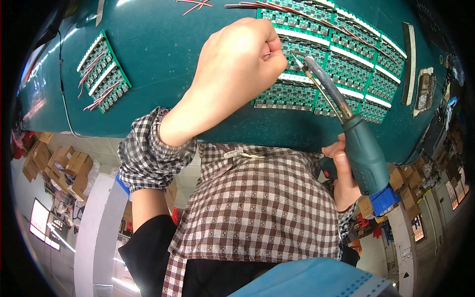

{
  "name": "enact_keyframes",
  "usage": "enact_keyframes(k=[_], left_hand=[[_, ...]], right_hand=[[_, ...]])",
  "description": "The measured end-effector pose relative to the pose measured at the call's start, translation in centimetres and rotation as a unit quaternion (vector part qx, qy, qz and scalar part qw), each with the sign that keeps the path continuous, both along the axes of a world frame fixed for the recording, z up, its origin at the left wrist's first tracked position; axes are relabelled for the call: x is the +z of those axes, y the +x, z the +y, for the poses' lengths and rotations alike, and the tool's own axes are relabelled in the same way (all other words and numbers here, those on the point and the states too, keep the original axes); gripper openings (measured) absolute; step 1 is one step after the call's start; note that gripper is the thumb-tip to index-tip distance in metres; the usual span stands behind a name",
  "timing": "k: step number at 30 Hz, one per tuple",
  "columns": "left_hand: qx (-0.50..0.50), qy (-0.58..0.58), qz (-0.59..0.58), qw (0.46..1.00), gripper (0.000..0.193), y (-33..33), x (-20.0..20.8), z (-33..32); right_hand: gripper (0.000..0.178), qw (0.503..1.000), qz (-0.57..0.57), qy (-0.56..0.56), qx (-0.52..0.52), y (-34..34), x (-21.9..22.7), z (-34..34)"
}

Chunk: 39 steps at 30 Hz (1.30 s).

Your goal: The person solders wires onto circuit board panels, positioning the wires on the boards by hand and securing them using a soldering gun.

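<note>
My left hand (pixel 236 62) is closed in a pinch over the left part of a panel of green circuit boards (pixel 349 74). A short bit of thin wire (pixel 268 53) shows at its fingertips; the rest is hidden. My right hand (pixel 342 173) grips a dark green soldering gun (pixel 367 153) by its handle, in front of the table edge. The gun's thin tip and curved grey tube point up and left, over the boards and just right of my left fingers. Whether the tip touches a board I cannot tell.
Red, black and white wires (pixel 282 9) lie across the panel's top. More wires (pixel 195 4) lie at the far edge of the green table (pixel 158 54). A smaller board group (pixel 105 74) with wires sits left. A pale strip (pixel 408 64) and worn block (pixel 424 90) lie right.
</note>
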<state>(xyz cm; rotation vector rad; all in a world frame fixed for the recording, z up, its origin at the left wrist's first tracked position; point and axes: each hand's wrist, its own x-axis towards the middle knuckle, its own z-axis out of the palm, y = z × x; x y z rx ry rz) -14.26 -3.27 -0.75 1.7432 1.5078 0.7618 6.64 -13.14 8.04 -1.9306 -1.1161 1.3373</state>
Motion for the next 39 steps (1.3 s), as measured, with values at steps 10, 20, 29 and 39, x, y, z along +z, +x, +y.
enact_keyframes(k=[10,20,29,39], left_hand=[[0.007,0.008,-0.008,1.000,0.007,0.06,-0.22,-0.09],[0.022,0.012,-0.009,1.000,0.007,0.26,-0.29,-0.54],[0.029,0.014,-0.015,0.999,0.008,0.38,-0.41,-0.55],[0.034,0.015,-0.015,0.999,0.007,0.51,-0.31,-0.51]], right_hand=[[0.038,0.999,0.029,0.010,-0.012,-0.13,-0.08,-0.08],[0.036,0.998,0.041,0.043,0.035,0.61,-0.56,-0.18],[0.035,0.999,0.026,0.026,0.027,0.48,-0.41,-0.14],[0.035,0.999,0.033,0.026,0.026,0.35,-0.31,-0.02]])
